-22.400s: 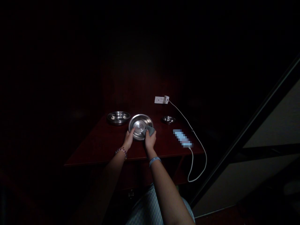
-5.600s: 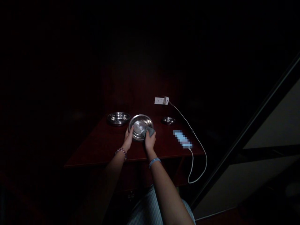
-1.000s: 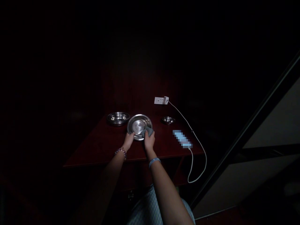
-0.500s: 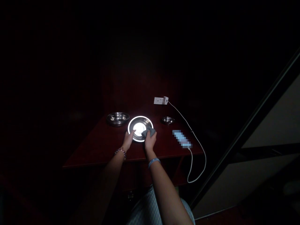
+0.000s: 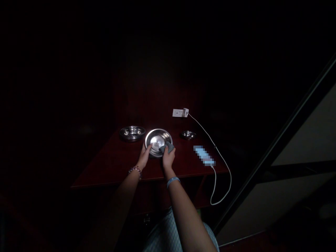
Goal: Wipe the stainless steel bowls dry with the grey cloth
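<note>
A shiny steel bowl (image 5: 158, 134) is held tilted above the dark red table, its inside facing me. My left hand (image 5: 144, 156) grips the bowl's left rim, thumb over the inner wall. At the lower right of the bowl, my right hand (image 5: 168, 157) is closed on a grey cloth (image 5: 168, 147) and presses it to the rim and inner side. The fingers of both hands beneath the bowl are hidden.
Stacked steel bowls (image 5: 132, 133) stand at the back left of the table (image 5: 105, 168). A small steel bowl (image 5: 188, 135) sits at the back right. A blurred-out phone (image 5: 204, 155) lies at right, its white cable (image 5: 223, 161) looping past the table edge to a wall socket (image 5: 178, 113).
The bowl has tilted and shifted slightly up and right, and the bright glare inside it has faded. Both hands keep nearly the same place and hold.
</note>
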{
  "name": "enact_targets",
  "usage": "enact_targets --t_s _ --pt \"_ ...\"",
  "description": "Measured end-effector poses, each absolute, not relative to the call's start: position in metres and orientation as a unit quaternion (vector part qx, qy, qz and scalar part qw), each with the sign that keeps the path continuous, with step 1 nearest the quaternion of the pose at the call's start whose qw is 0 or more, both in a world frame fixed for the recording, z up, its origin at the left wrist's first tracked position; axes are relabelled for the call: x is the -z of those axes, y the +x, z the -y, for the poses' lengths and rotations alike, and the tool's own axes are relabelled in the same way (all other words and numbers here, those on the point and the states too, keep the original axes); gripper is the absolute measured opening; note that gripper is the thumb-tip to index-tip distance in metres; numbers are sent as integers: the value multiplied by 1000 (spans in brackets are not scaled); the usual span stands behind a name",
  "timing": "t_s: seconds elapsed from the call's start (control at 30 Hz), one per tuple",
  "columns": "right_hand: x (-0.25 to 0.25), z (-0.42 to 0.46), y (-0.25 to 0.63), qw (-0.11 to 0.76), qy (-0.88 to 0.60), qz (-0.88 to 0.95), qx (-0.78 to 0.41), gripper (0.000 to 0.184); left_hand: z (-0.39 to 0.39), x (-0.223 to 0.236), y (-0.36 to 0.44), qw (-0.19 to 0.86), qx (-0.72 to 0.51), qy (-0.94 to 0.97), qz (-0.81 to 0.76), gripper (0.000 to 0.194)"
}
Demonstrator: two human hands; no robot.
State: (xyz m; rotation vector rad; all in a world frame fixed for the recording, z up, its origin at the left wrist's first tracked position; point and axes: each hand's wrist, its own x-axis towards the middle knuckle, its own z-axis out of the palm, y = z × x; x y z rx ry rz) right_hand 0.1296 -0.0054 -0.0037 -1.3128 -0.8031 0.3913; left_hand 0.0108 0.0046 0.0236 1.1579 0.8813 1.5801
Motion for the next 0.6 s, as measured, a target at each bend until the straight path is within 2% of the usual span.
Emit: enact_targets --t_s 0.37,0.6 --pt "-1 11 130 673 -599 383 -207 24 2 -26 13 501 -626 464 -377 33" --pt "2 10 131 680 -589 386 -205 34 -5 -19 13 491 -624 483 -370 36"
